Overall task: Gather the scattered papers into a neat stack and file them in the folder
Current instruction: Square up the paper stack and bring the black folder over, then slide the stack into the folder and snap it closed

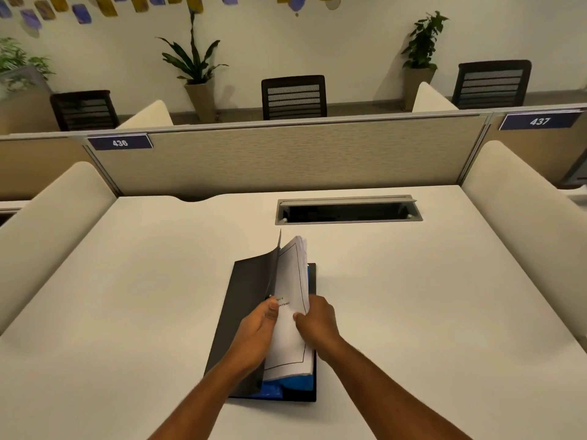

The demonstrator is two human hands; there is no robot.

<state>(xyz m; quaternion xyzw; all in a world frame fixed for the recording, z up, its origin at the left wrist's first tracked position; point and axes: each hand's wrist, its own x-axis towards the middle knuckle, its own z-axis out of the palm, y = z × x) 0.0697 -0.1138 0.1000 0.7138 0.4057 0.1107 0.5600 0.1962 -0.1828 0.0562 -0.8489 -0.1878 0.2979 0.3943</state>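
Observation:
A black folder (244,312) lies open on the white desk (127,296), its blue inside showing at the near edge. Its left cover is lifted and partly upright. A stack of white printed papers (293,281) stands tilted inside the folder, leaning against the raised cover. My left hand (259,328) grips the raised cover and the stack's left edge, thumb on the top sheet. My right hand (316,319) pinches the right edge of the stack. No loose papers lie elsewhere on the desk.
A grey cable tray slot (347,210) is set into the desk just beyond the folder. Cream side dividers (521,198) flank the desk and a beige partition (286,157) closes the back. Chairs and potted plants stand behind it.

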